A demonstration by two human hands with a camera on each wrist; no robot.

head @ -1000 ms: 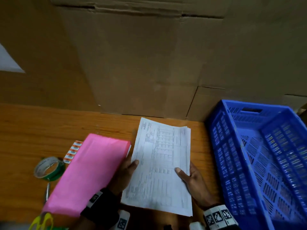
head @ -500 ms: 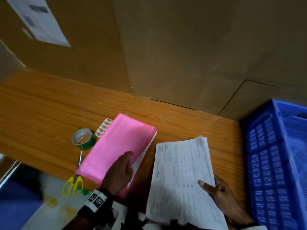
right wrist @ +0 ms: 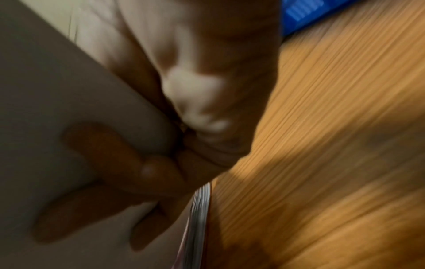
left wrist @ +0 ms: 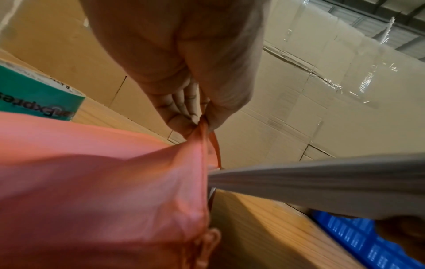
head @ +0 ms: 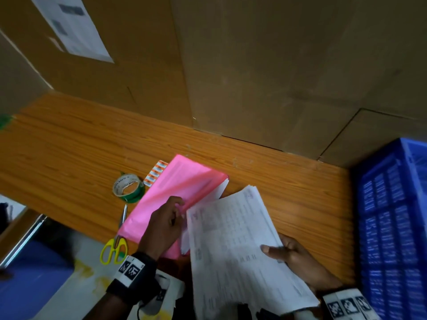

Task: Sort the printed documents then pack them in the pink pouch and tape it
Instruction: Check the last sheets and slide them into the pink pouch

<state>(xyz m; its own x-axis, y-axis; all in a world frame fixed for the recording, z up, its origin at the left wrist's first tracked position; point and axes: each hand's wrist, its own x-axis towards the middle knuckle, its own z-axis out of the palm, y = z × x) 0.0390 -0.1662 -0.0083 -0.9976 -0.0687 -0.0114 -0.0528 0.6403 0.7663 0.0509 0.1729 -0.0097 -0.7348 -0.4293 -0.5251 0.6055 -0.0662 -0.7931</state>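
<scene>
The pink pouch lies on the wooden table, with white sheets under its right edge. My left hand pinches the pouch's near edge between thumb and fingers and lifts it. My right hand grips a thick stack of printed documents by its right side, thumb on top; the stack's far corner points at the lifted pouch edge. In the left wrist view the stack comes in edge-on from the right. The right wrist view shows blurred fingers on the paper.
A green tape roll, a strip of orange labels and yellow-handled scissors lie left of the pouch. A blue plastic crate stands at the right. Cardboard boxes wall off the back of the table.
My left hand left the document stack, moved onto the pouch and pinched up its edge. My right hand tilted the stack toward the pouch. The head view swung left.
</scene>
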